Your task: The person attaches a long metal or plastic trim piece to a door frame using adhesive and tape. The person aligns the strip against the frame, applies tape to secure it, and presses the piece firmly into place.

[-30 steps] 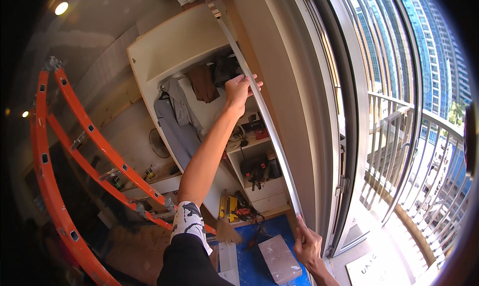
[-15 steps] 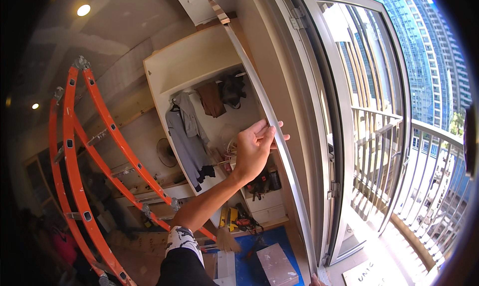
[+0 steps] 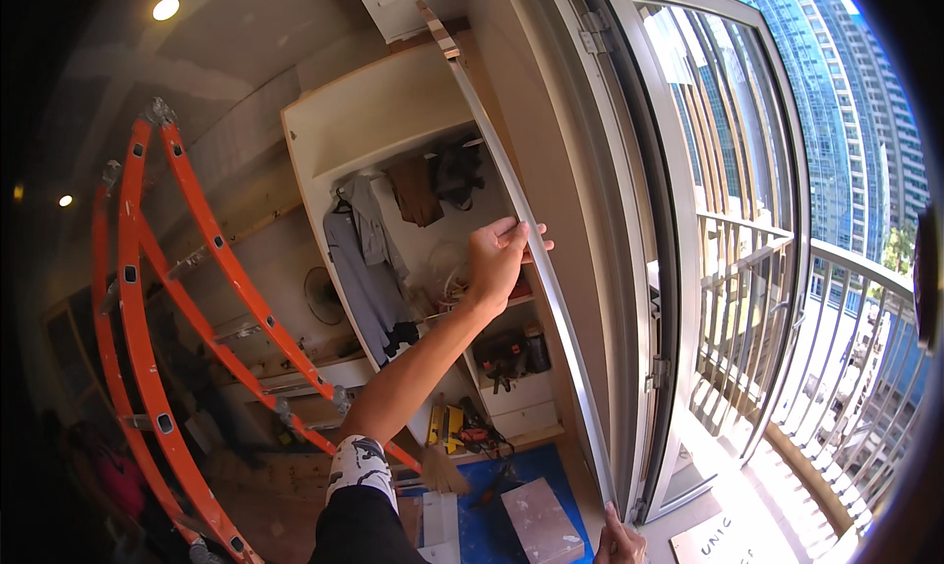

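A long, thin silvery strip (image 3: pixel 560 313) slants from the upper middle down to the lower right. At its far upper end is a narrower piece with brownish bands (image 3: pixel 440 33). My left hand (image 3: pixel 500 261) grips the strip around its middle, thumb on the near side and fingertips showing past the far edge. Low in the view, my right hand (image 3: pixel 619 541) is closed on the strip's lower end; part of that hand is cut off by the picture's edge. Beyond the strip stands a cream cabinet (image 3: pixel 379 112) with hanging clothes (image 3: pixel 359 249).
An orange stepladder (image 3: pixel 138 308) stands at the left. A grey-framed glass door (image 3: pixel 678 269) opens at the right onto a balcony with a railing (image 3: pixel 846 338). A blue sheet (image 3: pixel 482 525), a flat board (image 3: pixel 541 525), a brush (image 3: pixel 444 474) and a yellow tool (image 3: pixel 447 428) lie on the floor.
My left hand has shifted slightly up and left on or with the strip. My right hand has come further into view at the lower end.
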A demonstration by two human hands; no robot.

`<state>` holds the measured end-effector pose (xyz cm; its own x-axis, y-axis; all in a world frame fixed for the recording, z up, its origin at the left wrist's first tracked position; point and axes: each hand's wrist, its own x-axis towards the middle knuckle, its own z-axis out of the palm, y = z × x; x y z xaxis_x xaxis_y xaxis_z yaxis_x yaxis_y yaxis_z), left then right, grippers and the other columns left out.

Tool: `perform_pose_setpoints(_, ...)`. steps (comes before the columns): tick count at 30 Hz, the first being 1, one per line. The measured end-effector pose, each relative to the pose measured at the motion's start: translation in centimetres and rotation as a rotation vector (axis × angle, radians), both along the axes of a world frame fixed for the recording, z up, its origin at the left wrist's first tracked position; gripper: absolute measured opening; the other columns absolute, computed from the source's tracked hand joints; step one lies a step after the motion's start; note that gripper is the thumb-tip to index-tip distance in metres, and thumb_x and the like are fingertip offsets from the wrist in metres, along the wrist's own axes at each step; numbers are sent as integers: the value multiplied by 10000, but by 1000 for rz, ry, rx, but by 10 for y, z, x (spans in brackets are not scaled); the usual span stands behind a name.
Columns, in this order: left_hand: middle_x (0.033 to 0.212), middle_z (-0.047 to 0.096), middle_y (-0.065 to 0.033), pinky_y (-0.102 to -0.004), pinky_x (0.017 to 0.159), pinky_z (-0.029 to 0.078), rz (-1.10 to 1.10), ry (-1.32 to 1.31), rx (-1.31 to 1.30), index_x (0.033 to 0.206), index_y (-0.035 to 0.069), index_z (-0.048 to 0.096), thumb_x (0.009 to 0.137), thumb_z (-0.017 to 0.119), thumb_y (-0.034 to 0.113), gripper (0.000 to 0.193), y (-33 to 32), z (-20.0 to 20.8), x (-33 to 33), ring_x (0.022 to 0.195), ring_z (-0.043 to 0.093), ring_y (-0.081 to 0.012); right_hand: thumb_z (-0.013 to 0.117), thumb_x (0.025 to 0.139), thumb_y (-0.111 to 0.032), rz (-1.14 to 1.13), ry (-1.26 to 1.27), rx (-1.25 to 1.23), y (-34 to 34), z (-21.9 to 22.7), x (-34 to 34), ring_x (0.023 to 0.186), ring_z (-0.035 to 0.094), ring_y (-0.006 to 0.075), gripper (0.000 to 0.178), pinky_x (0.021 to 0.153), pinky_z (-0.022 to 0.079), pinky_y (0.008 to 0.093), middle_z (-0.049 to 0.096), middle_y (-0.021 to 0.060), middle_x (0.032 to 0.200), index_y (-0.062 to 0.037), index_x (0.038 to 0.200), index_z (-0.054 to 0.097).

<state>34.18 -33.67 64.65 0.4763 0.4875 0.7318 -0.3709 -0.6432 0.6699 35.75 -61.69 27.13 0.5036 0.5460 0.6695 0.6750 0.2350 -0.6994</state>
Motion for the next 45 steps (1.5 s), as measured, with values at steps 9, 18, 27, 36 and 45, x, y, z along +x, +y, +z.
perform_pose_setpoints(9, 1037, 671, -204, -301, 719, 582, 164, -57, 27, 1112, -138, 573, 991, 467, 96, 284, 161, 70, 47, 837, 706, -240, 565, 852, 14, 34, -4, 14, 160, 96, 27, 459, 528, 286, 558, 498, 445, 346, 536, 163, 581, -119, 1387, 486)
perform_pose_setpoints(18, 1093, 651, -204, -338, 727, 602, 77, 34, -82, 1173, -135, 520, 997, 448, 85, 290, 200, 22, 73, 850, 704, -266, 570, 854, 8, 51, 65, -70, 164, 74, 71, 481, 579, 293, 510, 511, 460, 359, 566, 188, 597, -120, 1346, 537)
perform_pose_setpoints(27, 1108, 650, -192, -353, 725, 598, -39, 9, -53, 1140, -130, 533, 1000, 434, 87, 277, 174, 9, 130, 843, 707, -281, 550, 840, 32, -47, 11, -127, 138, 63, 114, 512, 600, 326, 513, 536, 466, 344, 570, 198, 601, -73, 1342, 531)
perform_pose_setpoints(36, 1122, 639, -202, -353, 750, 588, -45, 6, -94, 1143, -126, 524, 997, 424, 83, 273, 202, 33, 159, 838, 706, -277, 523, 859, 34, -12, 99, -141, 156, 103, 133, 592, 665, 306, 489, 614, 495, 335, 624, 231, 686, -65, 1338, 533)
perform_pose_setpoints(45, 1120, 617, -209, -368, 779, 589, -185, 14, -125, 1082, -91, 483, 1016, 305, 102, 270, 182, 49, 189, 850, 695, -289, 512, 850, 50, -113, 60, -109, 159, 88, 160, 590, 633, 305, 507, 616, 481, 342, 611, 222, 690, -83, 1338, 539)
